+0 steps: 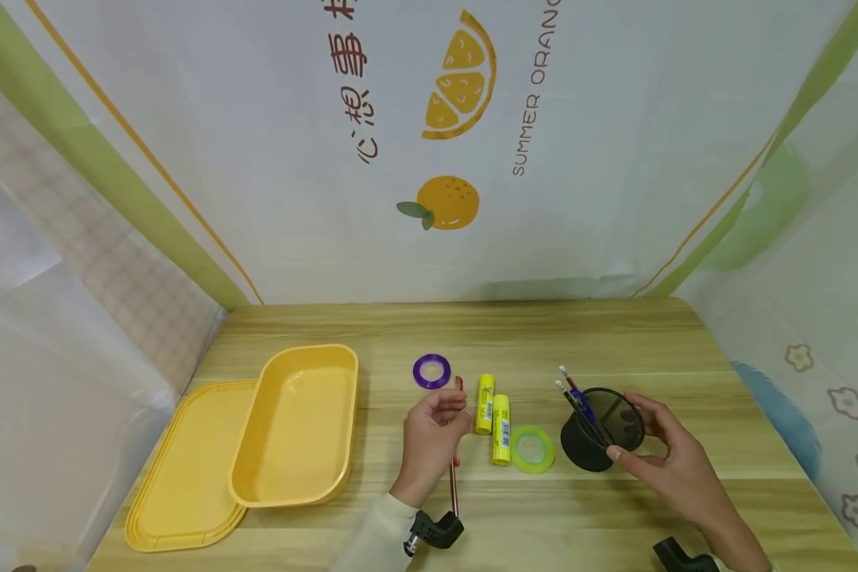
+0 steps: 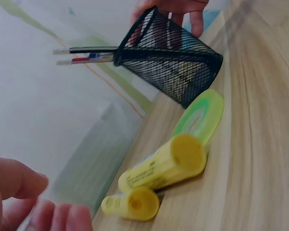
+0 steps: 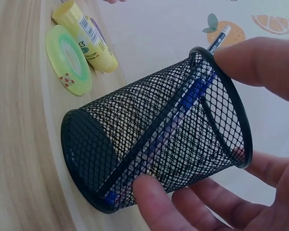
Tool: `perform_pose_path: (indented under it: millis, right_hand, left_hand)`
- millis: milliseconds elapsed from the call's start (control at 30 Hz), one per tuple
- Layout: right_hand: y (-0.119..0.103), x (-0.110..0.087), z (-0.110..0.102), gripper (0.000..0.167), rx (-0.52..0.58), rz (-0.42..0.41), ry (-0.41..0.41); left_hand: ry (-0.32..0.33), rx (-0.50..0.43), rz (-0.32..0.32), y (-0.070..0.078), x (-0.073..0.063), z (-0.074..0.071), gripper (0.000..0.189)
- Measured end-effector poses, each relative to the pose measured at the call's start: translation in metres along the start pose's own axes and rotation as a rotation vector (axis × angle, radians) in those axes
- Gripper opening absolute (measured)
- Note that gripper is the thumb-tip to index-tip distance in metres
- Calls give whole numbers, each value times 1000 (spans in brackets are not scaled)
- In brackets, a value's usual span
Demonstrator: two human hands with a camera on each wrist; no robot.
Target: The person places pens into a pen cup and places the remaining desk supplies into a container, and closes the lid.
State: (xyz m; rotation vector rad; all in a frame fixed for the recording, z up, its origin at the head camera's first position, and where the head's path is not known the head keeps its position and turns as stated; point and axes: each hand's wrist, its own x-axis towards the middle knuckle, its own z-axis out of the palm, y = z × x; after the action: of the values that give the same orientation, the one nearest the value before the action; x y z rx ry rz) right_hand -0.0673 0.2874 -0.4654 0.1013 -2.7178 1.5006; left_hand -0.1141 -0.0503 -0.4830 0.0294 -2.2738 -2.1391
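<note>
On the right side of the table, my right hand [image 1: 686,469] grips a black mesh pen holder [image 1: 585,446] by its rim and side. The holder stands tilted, with pencils [image 1: 566,389] and a blue pen [image 1: 584,405] leaning inside. My left hand [image 1: 432,441] hovers near the middle with fingers loosely bent, and no object shows between thumb and fingers in the left wrist view. Slim red pens or pencils [image 1: 454,492] lie beneath that hand, partly hidden. Two yellow glue sticks [image 1: 501,429] and a green tape roll [image 1: 518,462] lie between the hands.
A purple tape roll [image 1: 419,372] lies beyond my left hand. At the left sits a deep yellow bin [image 1: 293,499], overlapping its flat yellow lid [image 1: 186,469]. A printed white cloth [image 1: 579,222] hangs along the table's back edge.
</note>
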Motion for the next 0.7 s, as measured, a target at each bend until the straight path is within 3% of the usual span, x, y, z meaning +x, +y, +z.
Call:
perform_pose_path:
  millis: [200, 467, 700]
  right_hand:
    - [-3, 0, -2, 81, -13, 42, -12]
    - [-5, 1, -3, 84, -1, 63, -25]
    - [-5, 1, -4, 83, 1, 60, -20]
  left_hand:
    - [56, 99, -51, -2, 0, -13, 29]
    - [32, 204, -109, -9, 0, -25, 33]
    - [-4, 196, -153, -13, 0, -27, 36]
